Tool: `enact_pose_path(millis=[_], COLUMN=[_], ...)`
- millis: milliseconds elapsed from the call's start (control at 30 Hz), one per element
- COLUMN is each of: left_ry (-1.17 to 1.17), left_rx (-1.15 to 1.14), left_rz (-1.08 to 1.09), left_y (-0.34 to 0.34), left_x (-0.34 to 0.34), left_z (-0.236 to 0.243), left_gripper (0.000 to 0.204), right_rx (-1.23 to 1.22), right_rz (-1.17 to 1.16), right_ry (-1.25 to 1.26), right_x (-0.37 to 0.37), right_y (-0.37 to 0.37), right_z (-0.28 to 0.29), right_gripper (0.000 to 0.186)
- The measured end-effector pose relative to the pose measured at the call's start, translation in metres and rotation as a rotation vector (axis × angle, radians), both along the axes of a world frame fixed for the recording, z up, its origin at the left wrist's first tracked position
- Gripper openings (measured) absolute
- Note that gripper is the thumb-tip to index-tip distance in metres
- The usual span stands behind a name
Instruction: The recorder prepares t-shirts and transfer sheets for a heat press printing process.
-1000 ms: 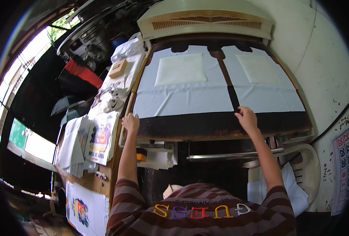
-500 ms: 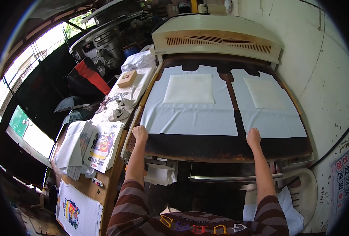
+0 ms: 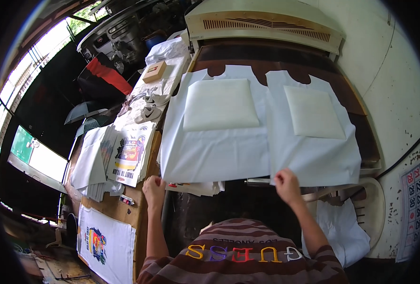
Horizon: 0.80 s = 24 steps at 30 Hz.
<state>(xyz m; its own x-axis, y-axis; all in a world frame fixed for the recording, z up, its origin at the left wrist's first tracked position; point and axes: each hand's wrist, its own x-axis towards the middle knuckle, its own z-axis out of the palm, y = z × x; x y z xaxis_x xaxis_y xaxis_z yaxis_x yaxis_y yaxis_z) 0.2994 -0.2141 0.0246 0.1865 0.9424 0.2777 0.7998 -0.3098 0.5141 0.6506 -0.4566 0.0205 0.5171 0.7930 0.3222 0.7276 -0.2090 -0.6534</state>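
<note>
Two white garments lie side by side on the brown platen [image 3: 356,118] of a large heat press [image 3: 266,21], each with a white square pad on top. My left hand [image 3: 154,190] is closed at the near left corner of the left garment [image 3: 210,151]. My right hand [image 3: 286,184] pinches the near hem of the right garment [image 3: 314,161]. Both hems hang past the platen's front edge toward me. The pads [image 3: 219,104] [image 3: 313,112] rest flat on the chest areas.
A wooden side table [image 3: 125,213] on my left holds stacks of printed transfer sheets [image 3: 129,154], a small box [image 3: 154,72] and cloth. A printed white shirt [image 3: 103,244] lies lower left. A white plastic chair [image 3: 361,213] with cloth stands to the right, by a wall calendar [image 3: 415,208].
The dark front strip of the platen that my hands rested on is now covered. The white garments have come toward me with my hands at their hems. The view has shifted more overhead.
</note>
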Motion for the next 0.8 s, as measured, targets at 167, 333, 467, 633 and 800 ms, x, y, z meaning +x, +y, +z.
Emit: enact_pose_path(millis=[167, 333, 467, 633, 800], left_ry=[0.013, -0.146, -0.209, -0.105, -0.123], left_rx=[-0.134, -0.095, -0.186, -0.261, -0.345], left_rz=[0.058, -0.072, -0.111, -0.077, 0.013], left_y=[0.001, 0.049, 0.102, 0.151, 0.175], left_x=[-0.046, -0.019, 0.036, 0.094, 0.12], left_z=[-0.025, -0.029, -0.029, -0.043, -0.055], left_gripper=[0.013, 0.022, 0.03, 0.034, 0.033], right_rx=[-0.141, -0.109, -0.327, -0.494, -0.567], right_rz=[0.141, -0.01, -0.133, 0.028, 0.067], right_ry=[0.062, -0.114, -0.583, -0.76, -0.818], right_x=[-0.07, -0.019, 0.058, 0.101, 0.103], right_y=[0.006, 0.026, 0.042, 0.059, 0.072], right_z=[-0.018, -0.025, -0.009, -0.022, -0.032], right_gripper=[0.006, 0.021, 0.018, 0.012, 0.007])
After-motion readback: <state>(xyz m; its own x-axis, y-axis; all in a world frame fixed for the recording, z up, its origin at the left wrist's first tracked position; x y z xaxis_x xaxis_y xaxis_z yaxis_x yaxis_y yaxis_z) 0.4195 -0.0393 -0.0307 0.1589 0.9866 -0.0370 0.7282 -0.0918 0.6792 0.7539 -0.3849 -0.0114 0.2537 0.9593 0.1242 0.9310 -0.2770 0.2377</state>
